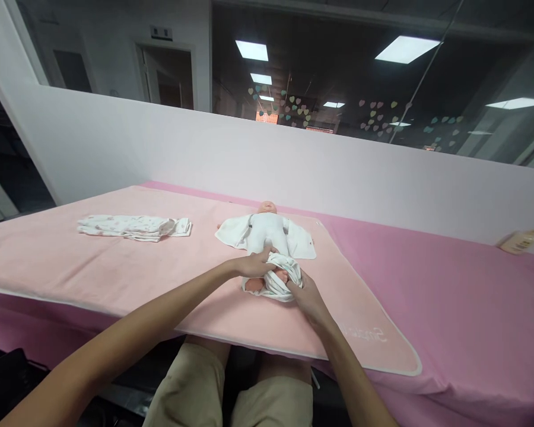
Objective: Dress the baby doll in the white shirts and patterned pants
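A baby doll (268,228) in white clothing lies on its back on a pink mat (196,261), head toward the wall and feet toward me. Bunched white patterned baby pants (282,292) surround one of its feet. My left hand (260,263) grips the upper left of the bunched cloth beside that foot. On the other side, my right hand (306,295) holds the cloth's right edge, fingers closed round it. The doll's other foot (254,285) shows to the left of the bunch. An opened white jacket (299,238) spreads out at both sides of the doll.
A folded stack of white printed baby clothes (136,227) lies on the mat at left. A pale yellow bottle (518,242) lies by the wall at far right, on the pink table cover (463,308). A low white wall (293,160) with glass above bounds the table's back.
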### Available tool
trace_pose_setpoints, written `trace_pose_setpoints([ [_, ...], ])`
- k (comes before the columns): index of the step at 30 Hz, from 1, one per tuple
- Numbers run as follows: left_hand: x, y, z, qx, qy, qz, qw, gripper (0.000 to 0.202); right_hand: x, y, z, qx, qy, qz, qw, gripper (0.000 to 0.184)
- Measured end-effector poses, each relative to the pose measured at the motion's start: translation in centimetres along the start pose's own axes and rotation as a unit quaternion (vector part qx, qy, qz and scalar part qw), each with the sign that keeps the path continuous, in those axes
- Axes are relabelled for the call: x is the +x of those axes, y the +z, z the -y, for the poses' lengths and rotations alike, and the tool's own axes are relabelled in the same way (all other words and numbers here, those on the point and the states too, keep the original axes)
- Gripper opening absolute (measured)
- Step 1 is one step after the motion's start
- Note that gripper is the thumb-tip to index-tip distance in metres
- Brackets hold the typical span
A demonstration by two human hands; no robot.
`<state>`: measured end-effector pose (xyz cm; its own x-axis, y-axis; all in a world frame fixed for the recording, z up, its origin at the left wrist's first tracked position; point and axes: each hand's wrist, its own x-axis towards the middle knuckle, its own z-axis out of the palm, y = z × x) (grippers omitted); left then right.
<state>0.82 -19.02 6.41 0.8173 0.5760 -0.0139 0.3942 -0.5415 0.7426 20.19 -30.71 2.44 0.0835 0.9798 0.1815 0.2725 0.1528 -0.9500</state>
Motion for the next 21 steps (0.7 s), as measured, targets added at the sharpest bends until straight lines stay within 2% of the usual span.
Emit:
trace_pose_setpoints([
  [3, -0.8, -0.4, 1.0, -0.072, -0.001, -0.017, 0.997, 0.050, 2.0, -0.7, 0.2, -0.084, -0.050, -0.007, 0.995, 0.040],
  [6, -1.1, -0.5, 1.4, -0.080, 0.036, -0.035, 0.996, 0.051, 4.3, -1.8, -0.1, -0.162, -0.068, -0.008, 0.984, 0.023],
  [9, -0.8, -1.0, 1.6, -0.061, 0.090, -0.044, 0.993, 0.049, 5.8, -2.9, 0.2, -0.190, -0.067, 0.041, 0.979, 0.019],
  [12, -0.2, -2.2, 1.8, -0.010, 0.118, -0.033, 0.992, 0.042, 6.4, -4.1, 1.2, -0.178, -0.064, 0.141, 0.972, 0.032],
  [15, 0.5, -3.5, 2.0, 0.056, 0.117, -0.046, 0.990, 0.035, 7.1, -5.8, 2.3, -0.124, -0.025, 0.227, 0.966, 0.049],
  [18, 1.3, -3.9, 2.3, 0.076, 0.112, -0.057, 0.989, 0.041, 9.0, -7.3, 2.8, -0.035, 0.050, 0.268, 0.961, 0.047],
  [21, 2.4, -3.2, 2.4, 0.062, 0.110, -0.069, 0.990, 0.051, 11.6, -7.3, 2.3, 0.002, 0.124, 0.265, 0.956, 0.071],
])
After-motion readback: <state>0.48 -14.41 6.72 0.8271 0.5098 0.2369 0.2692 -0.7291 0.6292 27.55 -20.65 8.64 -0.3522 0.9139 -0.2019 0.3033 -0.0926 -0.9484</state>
